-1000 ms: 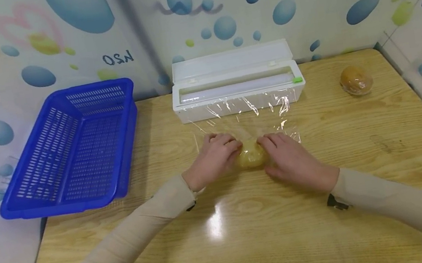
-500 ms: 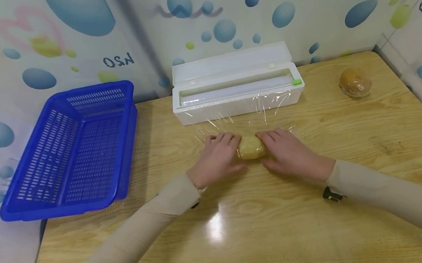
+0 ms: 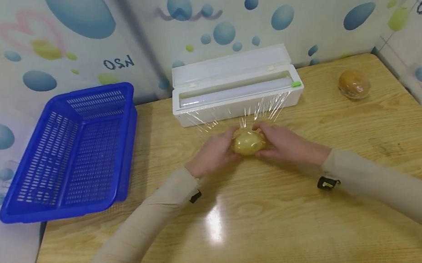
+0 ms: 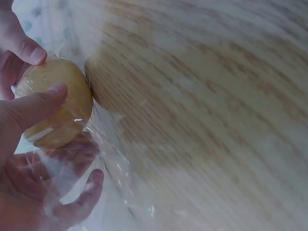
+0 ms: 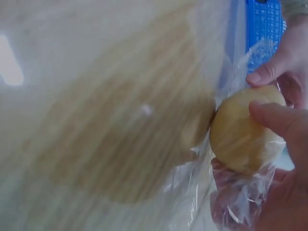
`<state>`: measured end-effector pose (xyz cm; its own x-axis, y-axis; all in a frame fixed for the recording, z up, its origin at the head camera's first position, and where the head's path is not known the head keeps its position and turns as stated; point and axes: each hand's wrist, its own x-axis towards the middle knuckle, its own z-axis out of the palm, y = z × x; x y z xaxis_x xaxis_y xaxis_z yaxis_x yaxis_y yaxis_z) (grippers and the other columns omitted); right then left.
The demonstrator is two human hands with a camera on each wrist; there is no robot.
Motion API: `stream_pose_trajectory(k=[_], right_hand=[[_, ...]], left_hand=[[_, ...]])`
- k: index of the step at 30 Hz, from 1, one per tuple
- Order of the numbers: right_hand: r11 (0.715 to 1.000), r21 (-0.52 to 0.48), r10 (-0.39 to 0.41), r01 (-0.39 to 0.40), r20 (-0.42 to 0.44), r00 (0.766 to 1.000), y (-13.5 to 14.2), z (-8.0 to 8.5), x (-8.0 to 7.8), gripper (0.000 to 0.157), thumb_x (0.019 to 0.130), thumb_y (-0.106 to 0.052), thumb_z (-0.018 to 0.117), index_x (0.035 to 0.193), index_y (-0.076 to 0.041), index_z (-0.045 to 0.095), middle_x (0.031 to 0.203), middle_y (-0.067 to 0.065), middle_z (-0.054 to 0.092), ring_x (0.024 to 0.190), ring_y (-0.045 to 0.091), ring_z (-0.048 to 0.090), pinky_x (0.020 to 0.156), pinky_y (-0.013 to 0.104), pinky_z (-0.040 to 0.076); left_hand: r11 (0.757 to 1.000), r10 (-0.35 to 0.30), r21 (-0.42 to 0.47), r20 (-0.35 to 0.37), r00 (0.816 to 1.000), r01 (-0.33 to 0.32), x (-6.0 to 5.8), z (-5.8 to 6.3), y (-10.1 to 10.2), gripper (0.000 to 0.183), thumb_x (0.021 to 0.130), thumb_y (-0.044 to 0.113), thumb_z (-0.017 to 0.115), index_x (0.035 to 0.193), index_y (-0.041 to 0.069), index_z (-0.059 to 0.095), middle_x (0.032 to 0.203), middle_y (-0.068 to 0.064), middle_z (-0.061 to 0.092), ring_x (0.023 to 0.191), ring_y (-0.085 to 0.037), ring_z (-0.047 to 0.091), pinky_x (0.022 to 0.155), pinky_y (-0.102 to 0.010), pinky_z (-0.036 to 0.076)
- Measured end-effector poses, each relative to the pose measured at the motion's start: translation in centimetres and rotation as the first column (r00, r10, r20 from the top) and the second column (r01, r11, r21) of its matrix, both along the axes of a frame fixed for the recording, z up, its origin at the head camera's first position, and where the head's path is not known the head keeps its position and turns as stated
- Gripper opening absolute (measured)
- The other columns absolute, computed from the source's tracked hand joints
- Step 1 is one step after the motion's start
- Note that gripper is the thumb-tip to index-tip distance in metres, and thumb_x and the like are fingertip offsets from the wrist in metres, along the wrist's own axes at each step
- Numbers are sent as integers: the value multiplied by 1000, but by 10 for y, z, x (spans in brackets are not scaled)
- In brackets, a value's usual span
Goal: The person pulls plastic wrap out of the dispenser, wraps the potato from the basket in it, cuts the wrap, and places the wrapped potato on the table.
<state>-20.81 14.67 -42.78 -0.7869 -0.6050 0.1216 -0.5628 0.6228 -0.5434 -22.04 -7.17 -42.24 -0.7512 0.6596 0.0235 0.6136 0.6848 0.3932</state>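
The left hand (image 3: 213,154) and right hand (image 3: 286,143) grip what looks like a potato (image 3: 248,142) from opposite sides, apparently to hold clear film (image 4: 120,168) snug around it. Leftmost, a blue basket (image 3: 126,163) stands well apart. Behind the potato, a white box (image 3: 228,111) sits open, presumably letting film feed forward. Far right rests a wrapped brown ball (image 3: 354,84).
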Motion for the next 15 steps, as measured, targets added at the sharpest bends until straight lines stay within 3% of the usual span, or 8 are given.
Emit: stream_pose_trajectory(k=[3, 6, 11, 15], right_hand=[[1000, 1, 23, -23, 10, 1000, 0, 2, -5, 60, 77, -22, 71, 121, 2, 38, 108, 20, 54, 99, 31, 53, 83, 43, 43], [999, 43, 11, -9, -51, 999, 0, 3, -7, 59, 78, -25, 69, 122, 3, 41, 113, 21, 50, 102, 32, 49, 85, 44, 41], [984, 174, -2, 43, -228, 974, -1, 6, -9, 62, 80, -35, 65, 125, 2, 46, 112, 17, 44, 102, 31, 40, 84, 45, 34], [967, 243, -3, 76, -286, 958, -3, 7, -13, 67, 83, -40, 60, 131, 2, 40, 116, 16, 46, 108, 32, 40, 85, 47, 33]], left_hand=[[998, -9, 57, 40, 999, 7, -2, -1, -3, 63, 76, 21, 71, 125, 4, 36, 109, -11, 58, 95, -19, 57, 81, -26, 44], [998, -14, 63, 30, 999, 12, -3, -2, -6, 56, 78, 23, 69, 122, 4, 40, 108, -10, 57, 94, -18, 56, 80, -26, 45], [1000, -1, -15, -110, 994, -1, -8, -1, -9, 55, 79, 32, 67, 122, 5, 48, 113, -10, 49, 100, -20, 48, 85, -31, 41], [996, 3, -86, -185, 983, -19, -13, -1, -10, 56, 78, 39, 65, 121, 6, 51, 111, -11, 44, 103, -23, 39, 88, -35, 36]])
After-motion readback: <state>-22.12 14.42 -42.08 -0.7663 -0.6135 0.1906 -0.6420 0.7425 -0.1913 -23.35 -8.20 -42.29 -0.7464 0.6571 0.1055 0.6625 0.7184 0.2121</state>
